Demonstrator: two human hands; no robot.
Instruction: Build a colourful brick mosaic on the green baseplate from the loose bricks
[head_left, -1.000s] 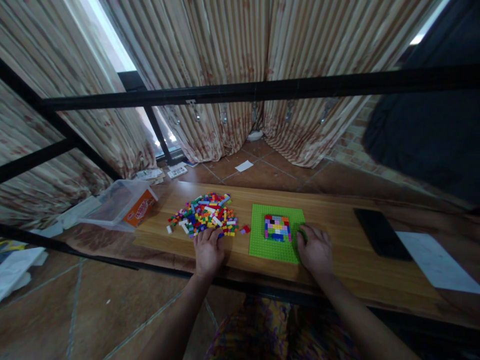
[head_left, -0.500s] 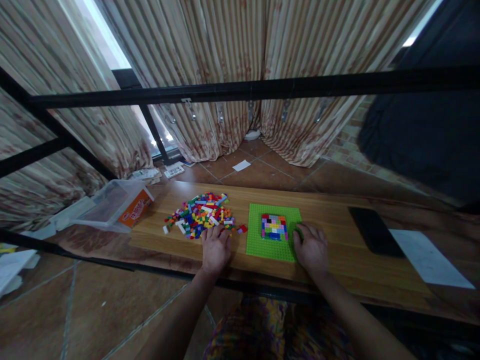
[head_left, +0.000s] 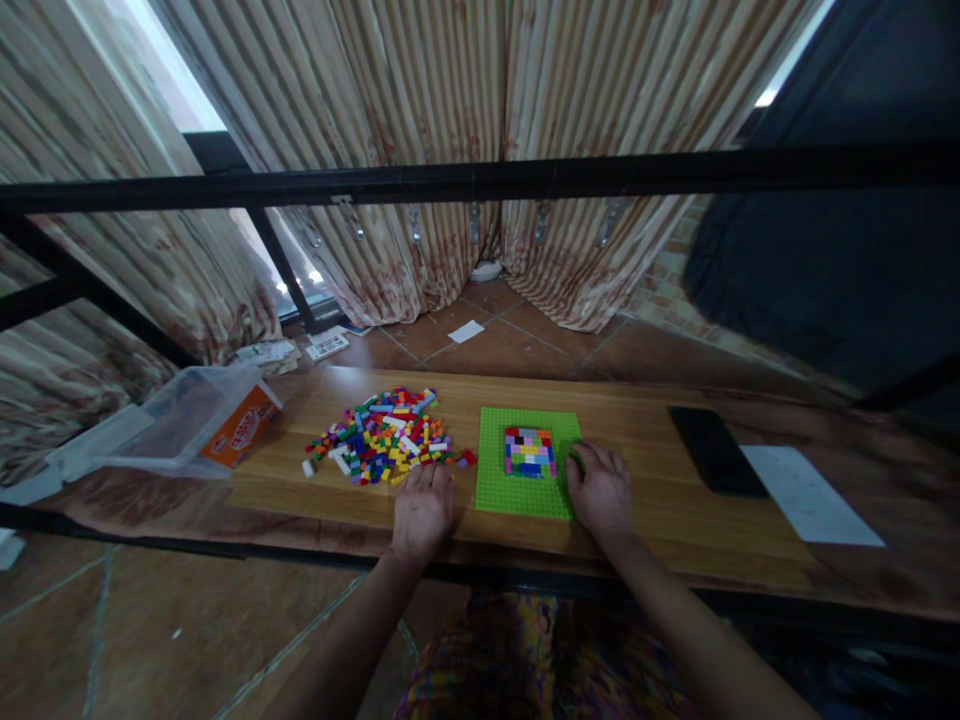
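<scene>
Left hand (head_left: 424,513) shifted nearer square green plastic baseplate (head_left: 525,497); right hand (head_left: 601,488) at its right edge; both grips unclear. Multicoloured brick patch (head_left: 529,452) built mid-baseplate; loose brick pile (head_left: 390,436) left of it unplaced.

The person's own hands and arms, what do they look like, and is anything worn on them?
The left hand and right hand are gloveless. The left forearm and right forearm show no sleeves, watch or bracelet; rings are too small to tell. Patterned purple-and-yellow clothing shows below.

Left hand (head_left: 424,508) and right hand (head_left: 602,490) extend forward, palm-down, fingers (head_left: 424,478) bent.
</scene>
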